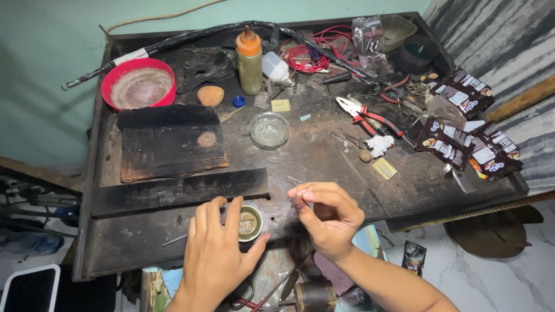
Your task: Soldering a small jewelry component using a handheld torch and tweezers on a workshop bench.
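My right hand (pixel 329 216) pinches a small reddish-brown piece (pixel 298 203) between thumb and fingertips, just above the front of the dark workbench (pixel 144 231). Lying flat on the bench, my left hand (pixel 218 248) has its fingers spread around a small round metal dish (pixel 249 222), with the thumb at the dish's right side. A thin metal rod (pixel 174 238) pokes out to the left from under the left hand.
Farther back stand a red bowl (pixel 139 85), a charred block (pixel 170 141), a glass dish (pixel 269 129), an orange-capped bottle (pixel 250 60), red-handled pliers (pixel 367 117), red wires (pixel 306 55) and several dark sachets (pixel 468 130). A flat dark bar (pixel 179 190) lies just beyond my hands.
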